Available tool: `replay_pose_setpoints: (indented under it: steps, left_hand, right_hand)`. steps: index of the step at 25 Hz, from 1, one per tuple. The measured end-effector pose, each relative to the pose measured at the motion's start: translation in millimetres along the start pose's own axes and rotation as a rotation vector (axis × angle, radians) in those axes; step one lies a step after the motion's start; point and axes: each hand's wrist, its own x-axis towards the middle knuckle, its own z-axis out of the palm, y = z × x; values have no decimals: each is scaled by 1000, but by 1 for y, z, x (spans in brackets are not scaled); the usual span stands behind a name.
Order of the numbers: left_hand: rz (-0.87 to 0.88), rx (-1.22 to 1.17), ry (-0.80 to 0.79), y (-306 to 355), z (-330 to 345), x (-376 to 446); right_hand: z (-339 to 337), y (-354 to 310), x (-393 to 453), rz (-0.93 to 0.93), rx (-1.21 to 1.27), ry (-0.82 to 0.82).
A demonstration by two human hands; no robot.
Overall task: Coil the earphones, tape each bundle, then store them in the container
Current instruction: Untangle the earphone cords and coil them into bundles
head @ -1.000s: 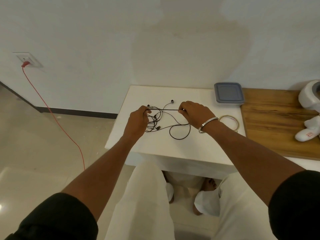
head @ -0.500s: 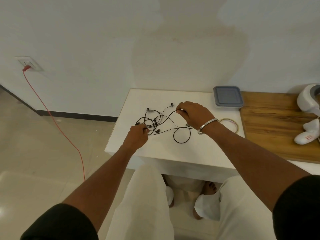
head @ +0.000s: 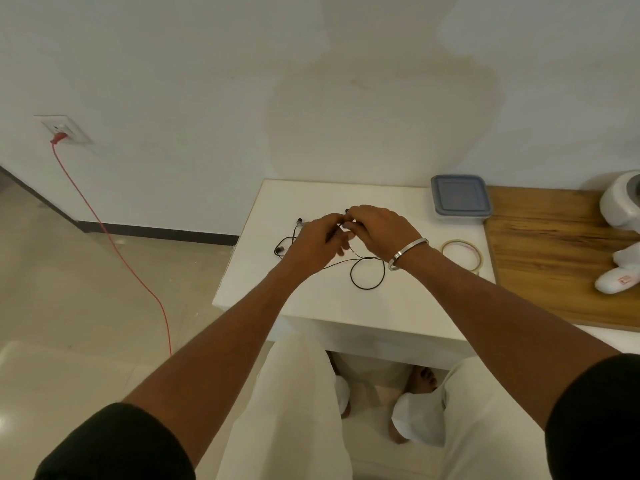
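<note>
Both hands met over white surface (head: 311, 306) centre. Left hand (head: 320, 239) & right hand (head: 375, 230) each pinched black earphones (head: 367, 275) cord; loop lay below wrists. Tape roll (head: 462, 254) and lidded container (head: 460, 199) sat rightward.

A plain room in a home: bare white wall (head: 242, 81) with a socket (head: 65, 130) at ten o'clock, glossy tiled floor (head: 69, 271), small white tabletop (head: 311, 299), bare feet (head: 420, 377) beneath.

Soft, even light is filling the room; wide lens is bending the edges, left hand (head: 320, 242) is blurring slightly
</note>
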Motion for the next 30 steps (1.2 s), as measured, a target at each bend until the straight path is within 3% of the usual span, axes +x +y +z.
replay_pose_setpoints:
  steps: [6, 17, 20, 25, 30]
  left_hand:
    - [113, 45, 186, -5, -21, 1]
    - [-121, 88, 471, -41, -48, -1]
    - [-231, 157, 462, -54, -46, -9]
    - [-290, 191, 314, -54, -29, -13]
    - [-17, 57, 287, -17, -11, -4]
  right_hand:
    - [-13, 17, 0, 44, -36, -17]
    - [-31, 36, -6, 109, -74, 33]
    - [-32, 37, -6, 98, -70, 48]
    - [-27, 24, 0, 41, -64, 57]
    - [-19, 10, 7, -28, -94, 32]
